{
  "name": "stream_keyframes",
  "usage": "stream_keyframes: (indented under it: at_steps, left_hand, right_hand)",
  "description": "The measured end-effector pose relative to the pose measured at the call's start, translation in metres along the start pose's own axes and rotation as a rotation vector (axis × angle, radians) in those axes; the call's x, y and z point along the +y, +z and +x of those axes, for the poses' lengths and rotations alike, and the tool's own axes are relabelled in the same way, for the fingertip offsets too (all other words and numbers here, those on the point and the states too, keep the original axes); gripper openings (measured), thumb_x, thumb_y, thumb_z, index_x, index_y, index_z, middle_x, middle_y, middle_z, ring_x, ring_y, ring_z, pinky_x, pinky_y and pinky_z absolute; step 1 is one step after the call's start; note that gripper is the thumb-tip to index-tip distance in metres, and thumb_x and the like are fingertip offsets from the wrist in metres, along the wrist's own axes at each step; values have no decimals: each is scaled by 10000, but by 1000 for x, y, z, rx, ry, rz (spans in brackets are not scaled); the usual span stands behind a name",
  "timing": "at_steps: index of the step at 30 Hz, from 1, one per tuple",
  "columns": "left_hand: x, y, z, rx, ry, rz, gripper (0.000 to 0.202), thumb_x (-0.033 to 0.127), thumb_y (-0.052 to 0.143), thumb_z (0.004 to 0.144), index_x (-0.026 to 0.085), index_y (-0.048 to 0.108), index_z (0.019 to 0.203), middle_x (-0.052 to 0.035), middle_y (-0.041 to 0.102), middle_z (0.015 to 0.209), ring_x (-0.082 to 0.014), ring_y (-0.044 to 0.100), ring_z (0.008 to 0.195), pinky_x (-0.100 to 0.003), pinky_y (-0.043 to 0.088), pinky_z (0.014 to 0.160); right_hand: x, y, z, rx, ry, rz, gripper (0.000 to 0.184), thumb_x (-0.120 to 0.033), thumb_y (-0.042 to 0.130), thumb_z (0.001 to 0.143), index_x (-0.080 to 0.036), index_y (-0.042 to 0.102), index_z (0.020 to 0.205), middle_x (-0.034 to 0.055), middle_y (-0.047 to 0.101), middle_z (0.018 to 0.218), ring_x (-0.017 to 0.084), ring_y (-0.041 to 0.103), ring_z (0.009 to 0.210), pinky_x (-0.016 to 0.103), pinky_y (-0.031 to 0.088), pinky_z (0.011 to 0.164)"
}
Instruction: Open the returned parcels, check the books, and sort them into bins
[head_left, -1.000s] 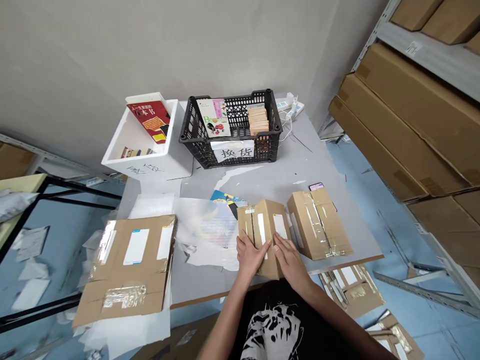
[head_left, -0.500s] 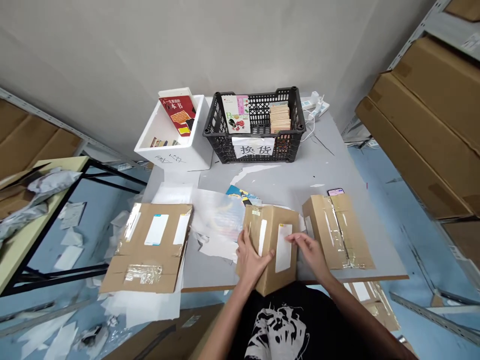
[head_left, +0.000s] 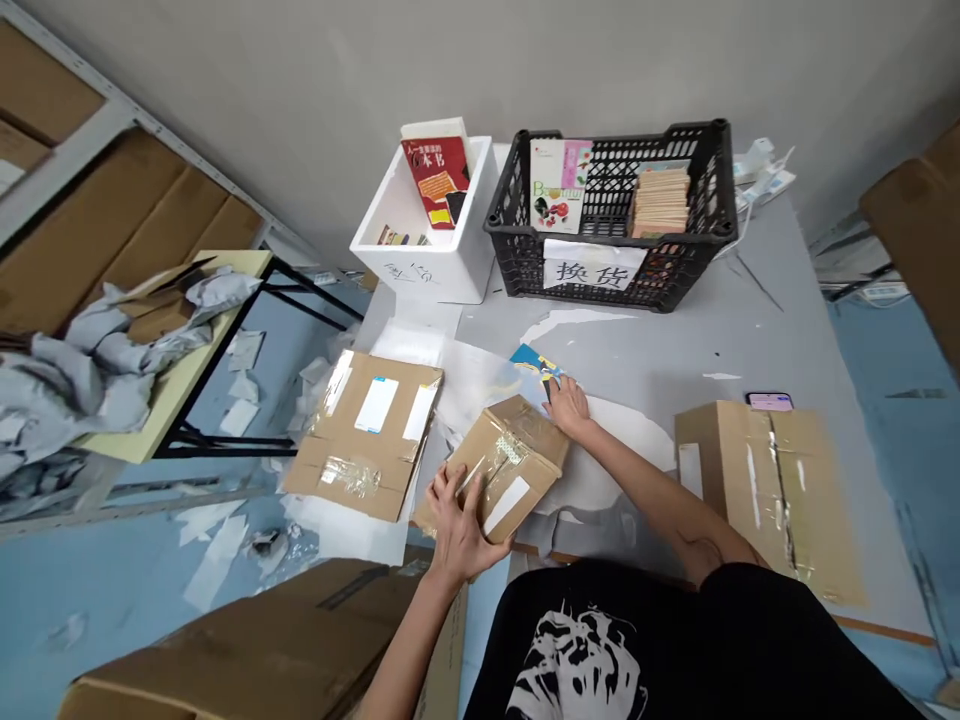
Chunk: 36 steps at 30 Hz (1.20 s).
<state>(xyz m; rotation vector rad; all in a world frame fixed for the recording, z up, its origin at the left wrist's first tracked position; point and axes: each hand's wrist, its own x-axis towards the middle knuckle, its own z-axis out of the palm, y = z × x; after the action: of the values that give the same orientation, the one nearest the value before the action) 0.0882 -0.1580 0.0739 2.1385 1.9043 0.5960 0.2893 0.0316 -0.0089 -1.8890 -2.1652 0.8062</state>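
Observation:
A taped cardboard box [head_left: 487, 450] sits tilted at the table's front edge, its top flap and white label facing up. My left hand [head_left: 459, 520] grips its near side, fingers spread over the cardboard and thumb low by the label. Beyond the box, my right hand [head_left: 568, 405] reaches to a black and yellow tool [head_left: 546, 388] lying by a blue printed sheet [head_left: 531, 358]. My fingers close on this tool and partly hide it, so its kind is unclear. Left of the box lies a flattened carton [head_left: 360, 440] with white labels.
A white foam box [head_left: 427, 275] and a black crate [head_left: 517, 250], both holding books, stand at the back. To the right are another taped carton [head_left: 750, 480] and a phone [head_left: 770, 401]. Grey packets [head_left: 120, 370] cover a side table at left.
My right hand has left the box's label and reached forward to the black and yellow tool. The box has turned and tipped under my left hand. The view has shifted left.

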Motion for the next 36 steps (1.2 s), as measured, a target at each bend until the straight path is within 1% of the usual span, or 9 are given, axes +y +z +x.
stream_keyframes:
  at_steps: [5, 9, 12, 15, 17, 21, 24, 28, 36]
  left_hand:
    - [-9, 10, -5, 60, 70, 43, 966, 490, 703, 570, 272, 277, 1410, -164, 329, 1337, -474, 248, 1306, -622, 252, 982]
    - [-11, 6, -7, 103, 92, 49, 985, 474, 704, 583, 276, 249, 1434, -166, 298, 1357, -484, 236, 1311, -641, 259, 977]
    - [-13, 5, -7, 97, 86, 54, 972, 489, 698, 583, 270, 273, 1429, -169, 287, 1358, -493, 222, 1316, -654, 249, 983]
    - [-15, 6, -9, 95, 79, 49, 970, 501, 695, 573, 274, 287, 1423, -167, 287, 1364, -503, 220, 1314, -662, 247, 980]
    - [-16, 7, -10, 101, 79, 42, 973, 503, 690, 568, 281, 284, 1424, -165, 285, 1370, -506, 221, 1313, -664, 246, 978]
    - [-17, 9, -11, 96, 74, 33, 981, 520, 677, 568, 293, 267, 1430, -161, 280, 1369, -508, 215, 1313, -666, 237, 980]
    - [-16, 9, -10, 81, 67, 50, 988, 526, 678, 571, 301, 255, 1435, -159, 284, 1378, -508, 212, 1315, -661, 246, 973]
    - [-15, 8, -10, 96, 83, 40, 994, 529, 679, 571, 289, 262, 1440, -165, 283, 1388, -506, 192, 1323, -667, 243, 973]
    - [-15, 10, -8, 111, 92, 11, 985, 509, 688, 579, 290, 274, 1446, -165, 295, 1385, -500, 220, 1312, -664, 252, 965]
  right_hand:
    - [-1, 15, 13, -86, 21, -216, 421, -189, 601, 824, -99, 457, 1209, 219, 511, 1204, 303, 473, 1134, 417, 410, 900]
    - [-8, 4, 26, -148, 127, -245, 316, -113, 426, 882, -61, 462, 1191, 240, 520, 1209, 280, 513, 1112, 357, 449, 834]
    - [-7, -26, 25, -196, 153, -123, 319, -112, 353, 901, -96, 468, 1199, 183, 602, 1119, 229, 597, 990, 309, 472, 777]
    - [-4, -72, 3, -324, 84, 295, 332, -257, 299, 952, -209, 402, 1263, 46, 659, 884, 152, 644, 692, 245, 489, 599]
    - [-6, -104, -20, -455, 46, 508, 342, -370, 261, 961, -234, 405, 1239, -12, 621, 733, 126, 598, 511, 229, 465, 480]
    - [-21, -142, -61, -676, -138, 505, 381, -410, 353, 937, -198, 444, 1239, 4, 646, 731, 127, 600, 523, 232, 458, 488]
    - [-37, -146, -75, -571, -329, 254, 402, -307, 425, 916, -221, 450, 1308, 58, 702, 908, 167, 654, 714, 270, 484, 612]
    - [-52, -141, -77, -408, -521, 34, 474, -238, 437, 911, -308, 403, 1379, 43, 687, 1107, 194, 665, 890, 291, 494, 675]
    - [-60, -140, -80, -361, -614, -165, 520, -196, 430, 913, -286, 352, 1419, 23, 723, 929, 161, 666, 741, 236, 441, 560]
